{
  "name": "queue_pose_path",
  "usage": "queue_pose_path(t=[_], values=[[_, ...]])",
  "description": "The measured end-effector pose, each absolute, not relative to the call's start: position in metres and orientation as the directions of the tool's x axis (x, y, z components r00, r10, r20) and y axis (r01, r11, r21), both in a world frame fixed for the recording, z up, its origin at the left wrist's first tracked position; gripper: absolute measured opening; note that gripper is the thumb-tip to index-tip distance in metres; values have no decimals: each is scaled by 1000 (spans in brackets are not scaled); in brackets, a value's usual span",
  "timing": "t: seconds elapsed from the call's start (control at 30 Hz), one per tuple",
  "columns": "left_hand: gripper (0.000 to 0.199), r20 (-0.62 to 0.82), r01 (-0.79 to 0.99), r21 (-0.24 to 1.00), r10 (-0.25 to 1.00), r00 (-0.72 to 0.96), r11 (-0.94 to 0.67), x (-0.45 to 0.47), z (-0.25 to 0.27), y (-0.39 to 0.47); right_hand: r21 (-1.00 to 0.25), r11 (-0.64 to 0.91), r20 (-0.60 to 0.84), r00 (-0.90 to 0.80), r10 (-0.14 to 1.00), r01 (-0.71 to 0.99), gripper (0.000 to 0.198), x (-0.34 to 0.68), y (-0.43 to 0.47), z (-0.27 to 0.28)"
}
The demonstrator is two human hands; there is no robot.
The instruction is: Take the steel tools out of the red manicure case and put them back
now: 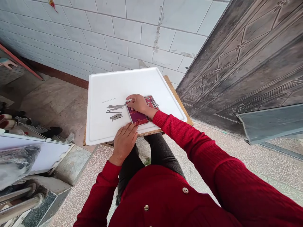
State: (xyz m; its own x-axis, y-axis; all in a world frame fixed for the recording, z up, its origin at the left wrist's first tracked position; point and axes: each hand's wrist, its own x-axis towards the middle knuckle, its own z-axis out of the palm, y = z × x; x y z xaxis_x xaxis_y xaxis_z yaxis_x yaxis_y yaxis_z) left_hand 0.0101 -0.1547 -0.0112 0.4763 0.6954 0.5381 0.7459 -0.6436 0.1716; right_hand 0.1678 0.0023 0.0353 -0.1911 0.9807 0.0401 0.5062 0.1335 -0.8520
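Loose metal tools (115, 117) lie left of the red case (139, 120), both on the white board (123, 80). Your left hand (126, 137), flat, fingers extended, meets the case's near edge. Your right hand (139, 103) bends over the case; whether it pinches anything, I cannot tell.

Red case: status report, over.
Left hand at case's near edge. Right hand over case, hiding part. Case open on white tray. Loose metal tools to its left.
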Motion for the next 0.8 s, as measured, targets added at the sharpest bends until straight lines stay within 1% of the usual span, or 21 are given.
queue_pose_path(t=[0.17, 0.27, 0.47, 0.57, 0.67, 0.8], values=[[37, 532, 747, 184, 704, 471, -638, 10, -11, -155, -815, 148, 43, -197, 980, 560, 25, 167, 0, 38], [35, 540, 749, 172, 697, 472, -640, 10, -12, -155, -762, 182, 62, -210, 976, 621, 22, 167, -3, 43], [33, 544, 751, 160, 692, 475, -641, 10, -13, -155, -558, 300, 139, -269, 953, 774, 36, 164, -9, 47], [33, 550, 751, 146, 684, 480, -644, 10, -13, -155, -464, 312, 160, -267, 950, 829, 41, 163, -13, 41], [33, 549, 751, 139, 681, 483, -645, 10, -12, -155, -414, 321, 180, -269, 946, 852, 44, 164, -18, 34], [30, 564, 752, 136, 675, 477, -645, 11, -12, -155, -373, 369, 208, -311, 927, 851, 45, 166, -24, 28]])
